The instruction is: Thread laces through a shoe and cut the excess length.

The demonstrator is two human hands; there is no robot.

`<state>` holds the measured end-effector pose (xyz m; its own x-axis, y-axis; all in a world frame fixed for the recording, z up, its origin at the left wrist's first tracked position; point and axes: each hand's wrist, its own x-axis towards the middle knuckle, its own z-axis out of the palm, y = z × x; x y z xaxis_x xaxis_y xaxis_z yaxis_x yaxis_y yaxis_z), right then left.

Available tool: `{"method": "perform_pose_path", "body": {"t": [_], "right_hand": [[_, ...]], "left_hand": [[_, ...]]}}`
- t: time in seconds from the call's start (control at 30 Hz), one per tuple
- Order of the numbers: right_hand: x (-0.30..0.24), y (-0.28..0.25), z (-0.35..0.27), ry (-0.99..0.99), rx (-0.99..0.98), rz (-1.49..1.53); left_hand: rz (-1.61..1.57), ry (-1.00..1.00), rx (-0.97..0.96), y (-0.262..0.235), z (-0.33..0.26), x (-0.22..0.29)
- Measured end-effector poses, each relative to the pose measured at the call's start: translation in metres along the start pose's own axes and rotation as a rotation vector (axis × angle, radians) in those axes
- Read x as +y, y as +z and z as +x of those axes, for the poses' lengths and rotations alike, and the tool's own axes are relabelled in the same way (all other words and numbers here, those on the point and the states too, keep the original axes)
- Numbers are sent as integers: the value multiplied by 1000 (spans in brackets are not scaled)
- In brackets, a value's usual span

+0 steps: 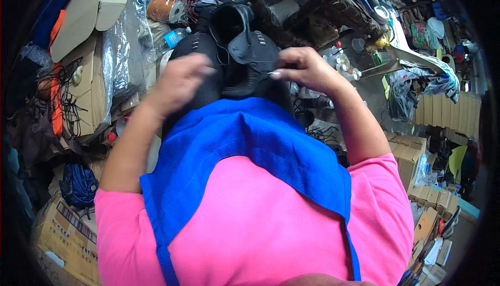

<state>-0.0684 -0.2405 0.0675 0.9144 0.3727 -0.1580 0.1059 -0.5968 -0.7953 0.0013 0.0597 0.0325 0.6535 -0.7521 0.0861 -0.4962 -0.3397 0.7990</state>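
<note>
A black shoe (pixel 260 54) lies between my dark-clad knees, its opening toward me and its tongue (pixel 240 49) raised. Short pale stitches or loops show along a black piece (pixel 196 40) on the left, and similar ones on the shoe's right side. My right hand (pixel 307 70) is just right of the shoe, thumb and fingers pinched together on a thin strand that runs toward the shoe. A small pale tip shows at the pinch. Left of the shoe, my left hand (pixel 185 80) is raised and smeared by motion; whatever its fingers hold cannot be made out.
A blue apron (pixel 245 124) covers my lap. At the far left stand a spool of orange cord (pixel 165 9), a plastic bottle (pixel 176 37) and cardboard (pixel 83 78) with clear plastic. Boxes (pixel 409 153) and a metal-legged stand (pixel 398 52) are on the right. Clutter surrounds me.
</note>
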Motion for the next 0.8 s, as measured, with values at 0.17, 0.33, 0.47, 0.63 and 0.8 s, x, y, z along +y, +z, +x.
{"method": "perform_pose_path", "body": {"t": [0.17, 0.33, 0.47, 0.63, 0.8], "right_hand": [[131, -73, -144, 572, 248, -647], [149, -46, -135, 663, 234, -379], [55, -9, -33, 255, 235, 39], [17, -1, 15, 245, 200, 76], [42, 1, 19, 102, 153, -2]], "left_hand": [[278, -213, 863, -137, -121, -124], [154, -244, 868, -107, -82, -108], [223, 16, 371, -14, 15, -18], [-118, 26, 126, 41, 72, 0], [-48, 70, -15, 50, 94, -18]]}}
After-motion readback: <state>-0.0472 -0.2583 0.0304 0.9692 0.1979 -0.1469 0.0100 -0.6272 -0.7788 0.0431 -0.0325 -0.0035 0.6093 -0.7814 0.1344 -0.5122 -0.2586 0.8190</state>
